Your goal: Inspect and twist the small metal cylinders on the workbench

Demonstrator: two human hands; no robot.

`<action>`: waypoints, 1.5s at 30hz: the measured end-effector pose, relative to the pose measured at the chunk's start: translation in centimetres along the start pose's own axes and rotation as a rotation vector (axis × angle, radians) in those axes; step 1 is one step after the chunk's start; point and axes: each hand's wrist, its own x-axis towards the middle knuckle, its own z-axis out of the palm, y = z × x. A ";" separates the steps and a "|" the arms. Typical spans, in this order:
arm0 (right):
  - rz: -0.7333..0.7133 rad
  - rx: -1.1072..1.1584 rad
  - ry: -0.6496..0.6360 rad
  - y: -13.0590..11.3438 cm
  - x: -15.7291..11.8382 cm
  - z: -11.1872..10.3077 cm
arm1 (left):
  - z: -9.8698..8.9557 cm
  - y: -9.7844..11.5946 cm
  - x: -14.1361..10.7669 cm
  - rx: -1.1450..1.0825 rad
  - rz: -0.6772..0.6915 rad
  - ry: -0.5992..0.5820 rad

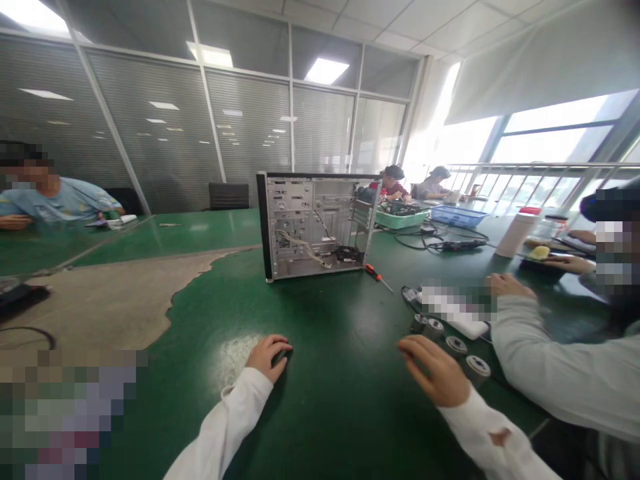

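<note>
Glass partitions [250, 127] with blinds close off the far side of a bright room, and windows line the right. Across it runs a green worktop [340, 407], its covering torn away at left to bare a brown patch [120, 293].

Toward the far side, roughly between the two hands, stands a desktop computer case [320, 230], upright, with its open side facing near. Its long axis runs left to right, the black front panel [265, 227] at the left end. Loose cables and a dark fan-like part [349, 253] show inside.

The left hand [267, 357] rests near, fingers loosely curled with a gap at the thumb and no object visible in them; it is the nearer one to the front panel. The right hand [435, 370] has its fingers released and extended, just beside a row of metal cylinders [456, 345]; whether they touch, I cannot tell. An orange-handled screwdriver [379, 276] lies by the case's near right corner, its shaft slanting near and right, so its tip is far of the right fingertips and well apart from the left hand. Farther right rests a co-worker's grey sleeve [555, 353].
</note>
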 end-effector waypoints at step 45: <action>0.445 -0.169 0.085 7.3 -5.6 -3.8 | 0.5 -0.2 0.0 0.038 0.023 0.040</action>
